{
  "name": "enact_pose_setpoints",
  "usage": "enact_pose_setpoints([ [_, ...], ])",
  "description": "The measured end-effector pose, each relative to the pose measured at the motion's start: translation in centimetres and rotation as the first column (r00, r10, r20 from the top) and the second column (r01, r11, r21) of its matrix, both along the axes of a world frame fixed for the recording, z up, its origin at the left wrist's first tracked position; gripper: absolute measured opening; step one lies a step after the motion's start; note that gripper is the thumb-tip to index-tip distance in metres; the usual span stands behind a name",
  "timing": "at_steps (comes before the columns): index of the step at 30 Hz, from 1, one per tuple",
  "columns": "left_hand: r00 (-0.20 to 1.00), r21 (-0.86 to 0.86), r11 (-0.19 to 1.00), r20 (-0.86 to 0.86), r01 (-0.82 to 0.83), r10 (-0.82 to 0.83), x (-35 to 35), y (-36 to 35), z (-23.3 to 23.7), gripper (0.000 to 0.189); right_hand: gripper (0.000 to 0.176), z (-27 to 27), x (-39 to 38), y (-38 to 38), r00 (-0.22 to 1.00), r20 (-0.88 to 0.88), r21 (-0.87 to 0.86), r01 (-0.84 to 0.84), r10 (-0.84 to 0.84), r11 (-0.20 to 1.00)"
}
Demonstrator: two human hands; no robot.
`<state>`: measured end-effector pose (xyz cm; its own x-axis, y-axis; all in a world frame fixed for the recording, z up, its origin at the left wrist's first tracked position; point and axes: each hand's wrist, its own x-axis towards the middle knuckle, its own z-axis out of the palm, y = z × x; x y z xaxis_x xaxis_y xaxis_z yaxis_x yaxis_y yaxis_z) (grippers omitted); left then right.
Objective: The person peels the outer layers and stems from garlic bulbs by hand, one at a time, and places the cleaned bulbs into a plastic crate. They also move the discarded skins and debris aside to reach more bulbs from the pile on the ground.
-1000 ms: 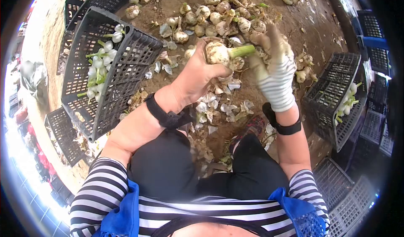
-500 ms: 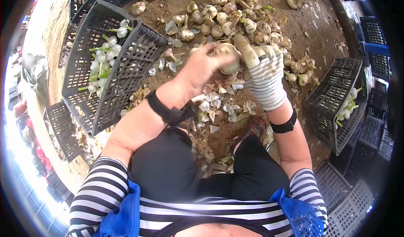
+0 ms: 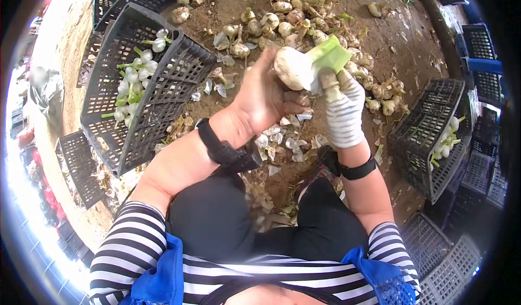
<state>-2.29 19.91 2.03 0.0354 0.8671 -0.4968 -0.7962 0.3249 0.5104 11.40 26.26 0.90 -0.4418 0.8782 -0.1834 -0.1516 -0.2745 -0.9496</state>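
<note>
A large pale bulb (image 3: 292, 68) with a green, leafy stem (image 3: 331, 54) is held between my two hands at the upper middle. My bare left hand (image 3: 265, 94) is wrapped round the bulb's left and lower side. My right hand (image 3: 343, 101), in a striped white glove with soiled fingertips, grips the stem and outer skin beside the bulb. Beyond my hands, a pile of unpeeled bulbs (image 3: 296, 16) lies on the soil. Loose pale skins (image 3: 296, 148) are scattered on the ground below my hands.
At the left stands a tilted black crate (image 3: 179, 77) holding clean white bulbs (image 3: 130, 85). Another black crate (image 3: 429, 120) with white bulbs (image 3: 448, 142) is at the right. More crates (image 3: 480, 50) line the right edge. My knees and shoes are below my hands.
The bulb now shows a clean white surface and a bright green stem. My right hand has turned and moved slightly down; my left hand has opened out around the bulb.
</note>
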Motion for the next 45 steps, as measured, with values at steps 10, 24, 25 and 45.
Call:
enact_pose_setpoints([
  [10,0.952,0.228,0.974,-0.300,0.010,0.061,0.5,-0.2,-0.8,0.077,0.019,2.8,1.2,-0.4,0.945,0.255,0.026,-0.220,0.207,0.975],
  [24,0.990,-0.132,0.984,0.062,-0.122,0.131,-1.0,-0.2,-3.1,0.036,0.036,0.5,2.6,1.6,0.883,-0.456,-0.616,-0.220,-0.115,0.757],
  [25,0.953,-0.077,0.962,0.134,-0.263,0.271,-1.7,-0.1,-4.0,0.034,0.039,1.8,2.5,1.1,0.869,-0.495,-0.586,-0.347,0.016,0.732],
  [45,0.900,0.057,0.956,-0.326,-0.289,0.291,-0.8,0.2,-2.1,0.041,0.061,1.0,0.6,-0.2,0.923,0.032,-0.038,-0.382,0.383,0.924],
])
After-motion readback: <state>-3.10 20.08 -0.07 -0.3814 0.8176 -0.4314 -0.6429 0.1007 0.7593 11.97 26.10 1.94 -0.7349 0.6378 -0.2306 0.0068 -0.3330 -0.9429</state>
